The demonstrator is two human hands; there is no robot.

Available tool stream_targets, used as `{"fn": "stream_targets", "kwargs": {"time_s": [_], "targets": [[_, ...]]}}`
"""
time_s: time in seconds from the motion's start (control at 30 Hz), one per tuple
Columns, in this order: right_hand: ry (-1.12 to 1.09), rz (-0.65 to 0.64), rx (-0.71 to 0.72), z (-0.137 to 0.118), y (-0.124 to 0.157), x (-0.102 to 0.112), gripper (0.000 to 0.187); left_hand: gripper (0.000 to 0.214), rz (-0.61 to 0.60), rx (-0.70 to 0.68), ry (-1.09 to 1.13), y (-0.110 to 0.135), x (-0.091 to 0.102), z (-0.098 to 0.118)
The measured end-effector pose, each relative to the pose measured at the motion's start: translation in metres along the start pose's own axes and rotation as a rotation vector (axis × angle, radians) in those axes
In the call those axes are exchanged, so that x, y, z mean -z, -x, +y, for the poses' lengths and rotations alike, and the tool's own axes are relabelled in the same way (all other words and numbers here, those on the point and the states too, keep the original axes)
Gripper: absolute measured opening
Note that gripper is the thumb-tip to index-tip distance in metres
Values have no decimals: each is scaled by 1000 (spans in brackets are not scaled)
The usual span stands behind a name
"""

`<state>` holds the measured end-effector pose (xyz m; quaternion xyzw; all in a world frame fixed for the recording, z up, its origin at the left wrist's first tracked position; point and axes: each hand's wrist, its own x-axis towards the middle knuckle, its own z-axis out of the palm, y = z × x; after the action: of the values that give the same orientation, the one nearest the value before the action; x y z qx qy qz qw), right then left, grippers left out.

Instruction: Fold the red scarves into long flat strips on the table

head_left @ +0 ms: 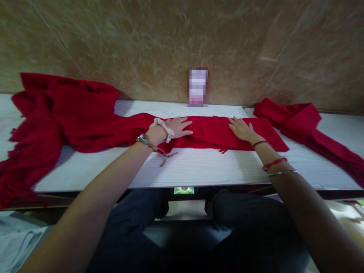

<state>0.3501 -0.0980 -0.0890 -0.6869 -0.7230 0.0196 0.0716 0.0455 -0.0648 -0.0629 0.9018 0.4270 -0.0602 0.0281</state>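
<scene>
A long red scarf [209, 131] lies along the white wooden table [199, 167], its middle stretch flat. My left hand [176, 128] rests palm down on this stretch with the fingers spread. Farther right, my right hand [241, 129] lies flat on the same cloth, fingers apart. To the left the red cloth is bunched in loose folds, with a fringed end over the table's front edge. More red cloth [298, 117] lies folded at the right; whether it joins the middle stretch I cannot tell.
A phone-like object [197, 86], its face blurred out, leans against the brown marbled wall [148, 49] behind the table. Under the table's front edge a small lit screen [184, 190] shows green. My legs are beneath the table.
</scene>
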Motion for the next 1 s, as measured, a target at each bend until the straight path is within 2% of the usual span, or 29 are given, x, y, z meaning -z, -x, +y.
{"fn": "stream_targets", "kwargs": {"time_s": [0.1, 0.2, 0.27, 0.37, 0.47, 0.57, 0.7, 0.83, 1.0], "targets": [[-20, 6, -27, 20, 1, 2, 46, 62, -58, -1, -45, 25, 4, -33], [-11, 77, -13, 19, -1, 5, 43, 61, -54, 77, -109, 49, 4, -57], [7, 154, 47, 1, -2, 8, 42, 60, -34, 150, -141, 61, 3, -68], [-40, 197, 261, -45, -3, 13, 44, 59, 34, 220, -153, 73, 2, -76], [-84, 124, 503, -96, 4, 12, 46, 54, 122, 228, -98, 73, 1, -76], [-72, 77, 555, -126, 14, 4, 48, 51, 180, 188, -58, 64, 0, -70], [-103, 74, 509, -130, 25, -3, 49, 51, 169, 109, -36, 49, -1, -54], [-82, 103, 480, -123, 30, -1, 43, 35, 175, 32, -67, 39, 0, -45], [-117, 146, 500, -122, 32, 3, 39, 22, 293, -67, -62, 38, 4, -41]]}}
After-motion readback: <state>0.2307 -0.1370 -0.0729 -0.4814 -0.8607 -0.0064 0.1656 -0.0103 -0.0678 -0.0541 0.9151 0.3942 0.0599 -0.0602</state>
